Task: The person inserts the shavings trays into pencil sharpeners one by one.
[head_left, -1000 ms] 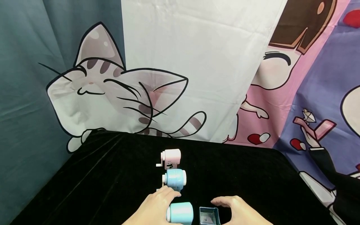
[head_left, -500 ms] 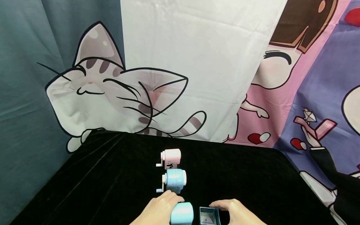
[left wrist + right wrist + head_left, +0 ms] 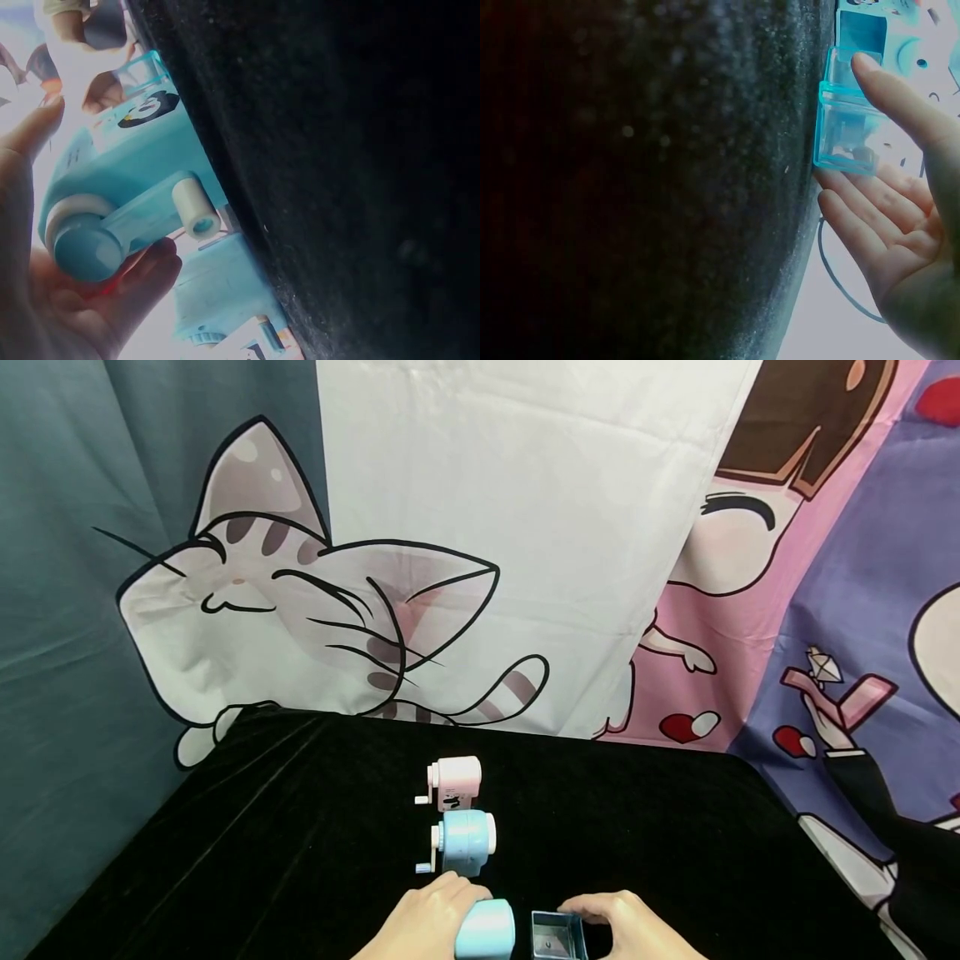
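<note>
A teal crank pencil sharpener [image 3: 487, 931] stands at the bottom of the head view. My left hand [image 3: 427, 917] grips it from the left, fingertips over its far edge. In the left wrist view, its crank handle [image 3: 196, 208] and a penguin picture show between thumb and fingers. Just right of the sharpener lies a clear blue shavings drawer [image 3: 580, 935], with a tiny speck inside. My right hand [image 3: 633, 927] holds this drawer between thumb and fingers, as the right wrist view shows. The drawer is apart from the sharpener body.
Beyond the teal sharpener stands a blue crank sharpener [image 3: 468, 839], and behind that a pink one [image 3: 459, 781]. All rest on a black velvet cloth [image 3: 660, 827]. A printed cartoon curtain [image 3: 525, 527] hangs behind the table.
My left hand has drawn back and right, closing around the teal sharpener. My right hand has moved slightly left onto the drawer. In the last half second both barely moved.
</note>
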`<act>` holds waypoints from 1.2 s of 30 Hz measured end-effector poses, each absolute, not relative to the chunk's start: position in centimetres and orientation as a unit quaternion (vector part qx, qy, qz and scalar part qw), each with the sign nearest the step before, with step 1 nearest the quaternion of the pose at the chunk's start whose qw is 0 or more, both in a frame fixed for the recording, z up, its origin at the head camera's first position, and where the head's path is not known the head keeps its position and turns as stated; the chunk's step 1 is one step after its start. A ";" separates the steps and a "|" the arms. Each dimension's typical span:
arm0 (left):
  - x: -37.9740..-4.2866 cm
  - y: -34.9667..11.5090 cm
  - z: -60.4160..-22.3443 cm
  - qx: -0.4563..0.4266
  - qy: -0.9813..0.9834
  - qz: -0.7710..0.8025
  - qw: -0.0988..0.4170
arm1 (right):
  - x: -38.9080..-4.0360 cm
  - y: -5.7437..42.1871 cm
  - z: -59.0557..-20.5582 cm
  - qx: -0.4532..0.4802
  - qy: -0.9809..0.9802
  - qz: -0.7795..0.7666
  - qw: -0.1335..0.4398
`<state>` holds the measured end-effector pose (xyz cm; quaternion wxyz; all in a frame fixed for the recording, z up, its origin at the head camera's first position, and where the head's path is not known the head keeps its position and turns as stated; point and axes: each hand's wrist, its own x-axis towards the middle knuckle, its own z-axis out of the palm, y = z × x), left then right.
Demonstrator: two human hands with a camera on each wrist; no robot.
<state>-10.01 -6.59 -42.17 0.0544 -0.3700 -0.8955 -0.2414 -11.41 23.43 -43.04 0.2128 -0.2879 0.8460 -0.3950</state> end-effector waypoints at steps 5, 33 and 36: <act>-10.0 -6.4 -42.1 -0.362 -0.899 -0.242 0.042 | -11.4 23.4 -43.2 -0.278 0.847 -0.400 0.211; -10.0 -6.2 -42.1 -0.369 -0.896 -0.245 0.029 | -11.4 23.5 -43.2 -0.306 0.843 -0.396 0.197; -9.9 -6.2 -42.1 -0.370 -0.896 -0.244 0.028 | -11.4 23.5 -43.1 -0.298 0.843 -0.399 0.204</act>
